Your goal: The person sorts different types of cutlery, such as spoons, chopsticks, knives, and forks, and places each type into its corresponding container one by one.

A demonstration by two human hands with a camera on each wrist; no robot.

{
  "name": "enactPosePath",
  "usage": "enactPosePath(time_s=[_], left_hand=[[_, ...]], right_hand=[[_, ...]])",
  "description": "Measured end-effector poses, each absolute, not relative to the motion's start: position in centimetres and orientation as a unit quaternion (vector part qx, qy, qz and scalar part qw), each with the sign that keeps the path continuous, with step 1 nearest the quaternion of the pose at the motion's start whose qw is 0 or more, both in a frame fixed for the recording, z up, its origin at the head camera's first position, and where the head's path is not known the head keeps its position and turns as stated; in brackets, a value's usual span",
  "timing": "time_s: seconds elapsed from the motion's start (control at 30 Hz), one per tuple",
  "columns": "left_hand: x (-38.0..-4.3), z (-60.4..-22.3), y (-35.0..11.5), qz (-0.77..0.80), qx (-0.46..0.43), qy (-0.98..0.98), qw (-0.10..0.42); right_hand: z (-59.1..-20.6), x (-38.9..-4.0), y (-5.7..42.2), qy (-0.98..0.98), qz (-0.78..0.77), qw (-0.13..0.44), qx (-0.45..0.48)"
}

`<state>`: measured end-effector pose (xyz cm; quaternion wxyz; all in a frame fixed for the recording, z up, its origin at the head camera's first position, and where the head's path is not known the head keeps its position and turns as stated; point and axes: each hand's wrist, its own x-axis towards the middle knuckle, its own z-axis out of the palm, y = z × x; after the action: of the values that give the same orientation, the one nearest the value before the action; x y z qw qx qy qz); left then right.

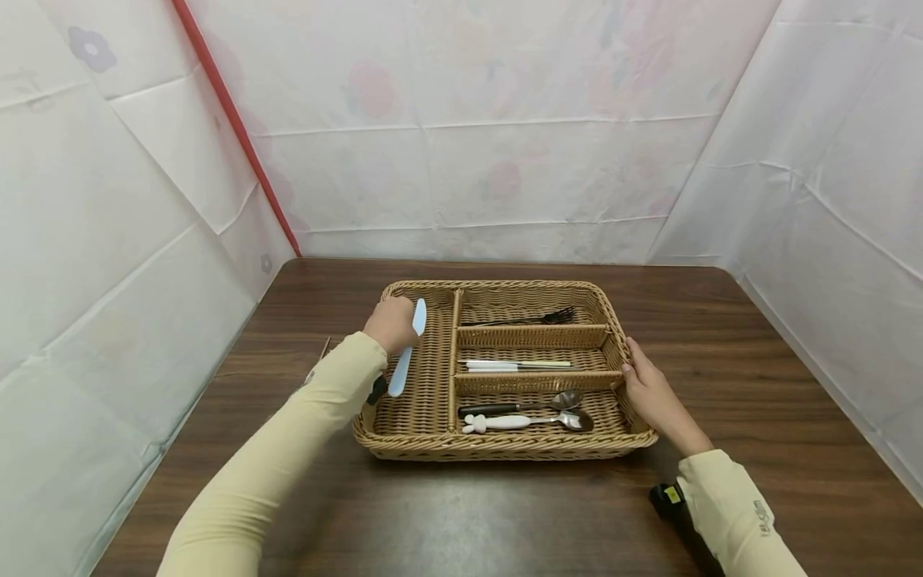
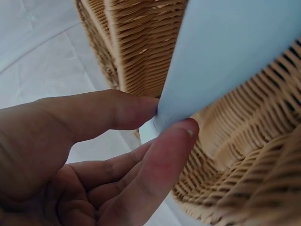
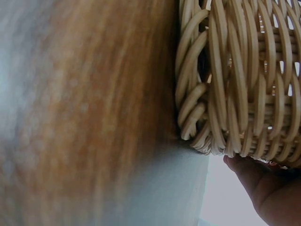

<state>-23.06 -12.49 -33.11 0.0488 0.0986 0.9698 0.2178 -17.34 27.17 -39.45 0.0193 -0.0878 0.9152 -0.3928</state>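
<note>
My left hand (image 1: 390, 324) pinches a pale blue knife (image 1: 401, 372) by its narrow middle, between thumb and fingertip, over the wide left compartment. In the left wrist view the knife's broad flat part (image 2: 225, 52) slants up from the pinch, close to the woven wall. A wicker basket (image 1: 534, 446) with a divided interior rests on the wooden table. At its right end my right hand (image 1: 652, 394) holds the rim, fingertips over the edge. The right wrist view shows part of that hand (image 3: 268, 188) against the basket's outer weave (image 3: 244, 80).
Dark forks (image 1: 558, 316) lie in the back right compartment, and slim white-handled utensils (image 1: 493, 366) in the middle one. The front right compartment holds a black-handled spoon (image 1: 497, 408) and a white-handled spoon (image 1: 505, 422). Patterned sheets (image 1: 461, 160) hang around the table.
</note>
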Motion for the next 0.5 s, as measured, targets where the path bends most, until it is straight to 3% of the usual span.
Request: enactPosePath(time_s=[0.5], left_hand=[[-24.7, -36.1, -10.8, 0.171, 0.076, 0.974, 0.13]], right_hand=[[-39.6, -17.4, 27.2, 0.917, -0.389, 0.014, -0.09]])
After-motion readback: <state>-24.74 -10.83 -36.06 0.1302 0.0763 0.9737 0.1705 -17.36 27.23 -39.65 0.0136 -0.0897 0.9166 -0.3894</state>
